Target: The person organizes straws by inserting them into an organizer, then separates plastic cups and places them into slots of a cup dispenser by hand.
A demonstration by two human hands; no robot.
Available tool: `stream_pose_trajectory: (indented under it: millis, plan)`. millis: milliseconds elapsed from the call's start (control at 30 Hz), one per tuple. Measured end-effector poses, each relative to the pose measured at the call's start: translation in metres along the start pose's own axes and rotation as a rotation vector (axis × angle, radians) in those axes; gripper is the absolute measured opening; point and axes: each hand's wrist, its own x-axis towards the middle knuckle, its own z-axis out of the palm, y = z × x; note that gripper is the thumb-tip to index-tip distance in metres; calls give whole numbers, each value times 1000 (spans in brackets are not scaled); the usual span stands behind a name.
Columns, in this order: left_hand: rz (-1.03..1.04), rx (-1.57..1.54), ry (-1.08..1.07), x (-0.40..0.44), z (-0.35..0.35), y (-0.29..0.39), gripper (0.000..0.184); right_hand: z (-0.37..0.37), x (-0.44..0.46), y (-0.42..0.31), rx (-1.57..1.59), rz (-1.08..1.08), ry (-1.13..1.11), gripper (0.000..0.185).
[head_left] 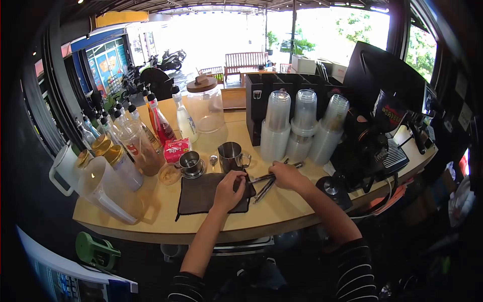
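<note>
My right hand is closed around several long, thin metal utensils, whose dark ends splay out to the left and downward; their exact kind is unclear. My left hand has its fingers curled together over the right part of a folded dark cloth; whatever it pinches is too small to make out. Just beyond my left fingers stands a steel milk pitcher. Left of the pitcher lie a small spoon and a metal coffee dripper.
Stacks of plastic cups stand before a black organizer. Syrup bottles, a plastic jug, a pink packet and a lidded glass jar occupy the left. A black coffee machine fills the right of the wooden counter.
</note>
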Motion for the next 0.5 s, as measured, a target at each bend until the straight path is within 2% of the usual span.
stream_pose_trajectory:
  millis: [167, 233, 500]
  plan:
    - [-6, -42, 41, -1, -1, -1, 15, -1, -13, 2, -88, -52, 3, 14]
    - [3, -55, 55, -1, -2, 0, 15, 2, -19, 1, -197, -126, 69, 11]
    - [62, -73, 110, -2, -2, 0, 11, 7, -34, -6, -316, -268, 103, 10]
